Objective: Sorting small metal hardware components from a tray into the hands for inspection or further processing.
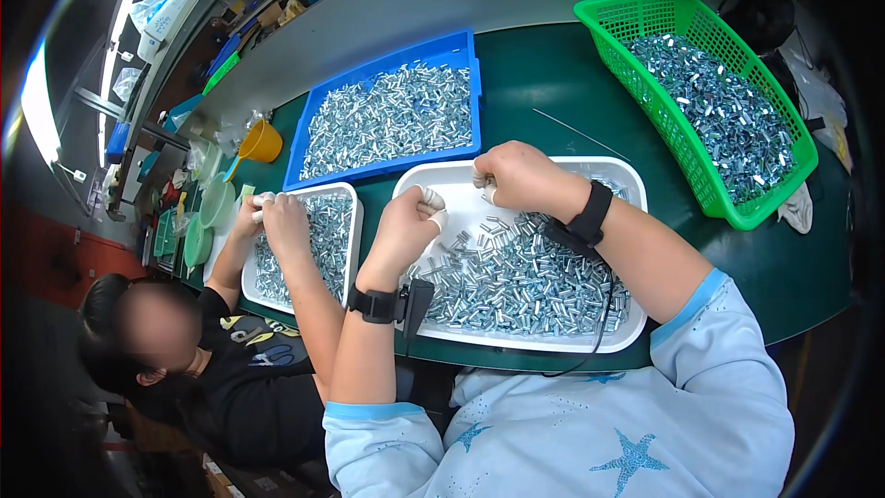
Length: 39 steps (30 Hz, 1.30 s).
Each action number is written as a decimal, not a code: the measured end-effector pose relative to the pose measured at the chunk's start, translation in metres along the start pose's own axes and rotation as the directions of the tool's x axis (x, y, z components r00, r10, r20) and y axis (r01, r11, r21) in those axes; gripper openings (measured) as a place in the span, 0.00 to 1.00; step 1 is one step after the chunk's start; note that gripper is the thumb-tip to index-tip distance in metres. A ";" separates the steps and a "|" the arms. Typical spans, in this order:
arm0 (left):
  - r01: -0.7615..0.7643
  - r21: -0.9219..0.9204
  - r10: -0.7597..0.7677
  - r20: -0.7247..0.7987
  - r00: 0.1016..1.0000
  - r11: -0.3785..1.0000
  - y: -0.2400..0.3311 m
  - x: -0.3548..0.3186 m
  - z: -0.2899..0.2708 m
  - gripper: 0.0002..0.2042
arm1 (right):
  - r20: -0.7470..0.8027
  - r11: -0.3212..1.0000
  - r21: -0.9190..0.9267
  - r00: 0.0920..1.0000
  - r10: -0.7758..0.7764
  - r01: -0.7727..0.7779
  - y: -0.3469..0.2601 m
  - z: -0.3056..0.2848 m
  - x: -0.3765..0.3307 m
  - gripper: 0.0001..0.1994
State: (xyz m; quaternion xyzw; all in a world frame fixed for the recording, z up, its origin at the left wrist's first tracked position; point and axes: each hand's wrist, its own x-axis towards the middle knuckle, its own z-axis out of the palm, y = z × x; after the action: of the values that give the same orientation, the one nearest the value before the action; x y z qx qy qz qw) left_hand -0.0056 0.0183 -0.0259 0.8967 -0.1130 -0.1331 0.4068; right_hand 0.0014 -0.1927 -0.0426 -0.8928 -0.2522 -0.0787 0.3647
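A white tray [633, 318] in front of me holds a heap of small shiny metal cylinders [516, 281]. Over its far left part is my left hand [403, 231], fingers curled and closed, with pale covers on the fingertips. My right hand [521, 177] hangs above the tray's far edge, also closed, its thumb and fingertips pinched and partly covered. Whatever either hand may hold is too small or too hidden to make out. The two hands are apart. Each wrist wears a black strap with a device, and a thin cable runs from the right one across the tray.
A blue tray [477, 97] of metal cylinders lies behind, and a green basket [636, 120] of metal pieces stands far right. A thin rod [579, 133] rests on the green table [525, 65]. At left, a co-worker's hands [277, 221] work over a smaller white tray [354, 249]. Behind stands a yellow cup [262, 142].
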 end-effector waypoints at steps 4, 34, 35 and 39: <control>0.062 -0.213 -0.056 0.035 0.998 0.975 0.009 -0.008 0.001 0.08 | -0.038 1.000 -0.005 0.999 -0.018 0.018 0.002 0.006 -0.001 0.07; -0.303 0.417 0.283 0.111 0.953 0.857 -0.001 0.014 0.018 0.07 | 0.104 0.976 -0.210 0.994 -0.041 0.063 0.003 0.001 0.003 0.07; -0.245 0.331 0.230 0.085 0.970 0.911 -0.001 0.014 0.015 0.07 | 0.125 0.983 -0.175 0.992 -0.030 0.051 0.002 0.000 0.003 0.07; -0.083 0.313 0.100 -0.039 0.994 0.946 0.010 0.008 0.009 0.08 | 0.158 0.996 -0.086 0.987 -0.020 0.034 0.007 -0.001 0.005 0.08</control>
State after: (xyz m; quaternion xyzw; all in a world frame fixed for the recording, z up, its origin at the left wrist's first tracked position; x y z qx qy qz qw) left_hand -0.0023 0.0036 -0.0249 0.9466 -0.1628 -0.0703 0.2692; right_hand 0.0092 -0.1956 -0.0443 -0.9080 -0.2885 -0.0242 0.3027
